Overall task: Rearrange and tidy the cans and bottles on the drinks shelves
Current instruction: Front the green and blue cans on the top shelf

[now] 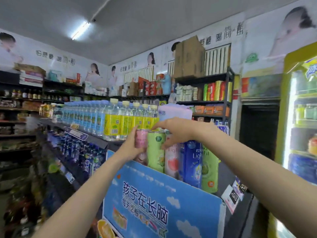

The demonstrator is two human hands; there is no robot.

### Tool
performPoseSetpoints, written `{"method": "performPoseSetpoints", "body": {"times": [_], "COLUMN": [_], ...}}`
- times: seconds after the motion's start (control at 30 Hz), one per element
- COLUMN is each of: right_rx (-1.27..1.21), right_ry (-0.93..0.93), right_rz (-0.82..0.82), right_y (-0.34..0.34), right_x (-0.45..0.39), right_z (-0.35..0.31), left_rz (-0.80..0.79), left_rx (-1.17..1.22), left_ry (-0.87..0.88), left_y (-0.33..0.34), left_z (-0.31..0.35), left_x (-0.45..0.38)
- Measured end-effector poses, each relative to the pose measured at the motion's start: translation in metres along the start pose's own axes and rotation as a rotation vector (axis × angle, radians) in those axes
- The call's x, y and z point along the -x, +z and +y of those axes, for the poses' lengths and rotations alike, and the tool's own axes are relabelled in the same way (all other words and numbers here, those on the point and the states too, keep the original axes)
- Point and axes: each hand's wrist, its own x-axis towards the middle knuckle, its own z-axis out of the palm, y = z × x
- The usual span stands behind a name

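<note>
Head view: the left hand (131, 148) grips the pink can (141, 140), fingers wrapped round its far side and thumb on the near side; the right hand (173, 129) reaches over the green can (155, 151), fingers spread across its top and thumb pressing its side; both cans stand upright, touching, at the left end of a row with a pale pink can (173, 160), a blue can (192, 162) and another green can (210, 170); a blue cardboard sign (159, 203) fronts the row; yellow-labelled bottles (130, 121) stand on the shelf behind.
</note>
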Motion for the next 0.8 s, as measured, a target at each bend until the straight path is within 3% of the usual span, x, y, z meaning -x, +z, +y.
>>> {"method": "performPoseSetpoints", "body": {"times": [0.2,0.37,0.53,0.67,0.8], "right_rx": [0.051,-0.014,0.052,0.054,-0.013], "right_ry": [0.034,0.070,0.132,0.211,0.260], "right_rz": [-0.087,-0.086,-0.127,-0.116,-0.076], "right_y": [0.004,0.004,0.003,0.002,0.004], "right_x": [-0.031,-0.034,-0.036,-0.044,-0.061], "right_z": [-0.010,-0.010,-0.019,-0.027,-0.039], "left_rz": [-0.019,0.029,-0.038,-0.206,-0.301], "left_rx": [-0.045,-0.326,-0.473,-0.278,-0.238], "left_ry": [0.043,0.059,0.122,0.174,0.187], "left_y": [-0.008,-0.028,-0.038,-0.051,-0.062], "left_z": [-0.018,-0.030,-0.030,-0.032,-0.035], "left_x": [-0.010,-0.025,-0.036,-0.037,-0.041]}}
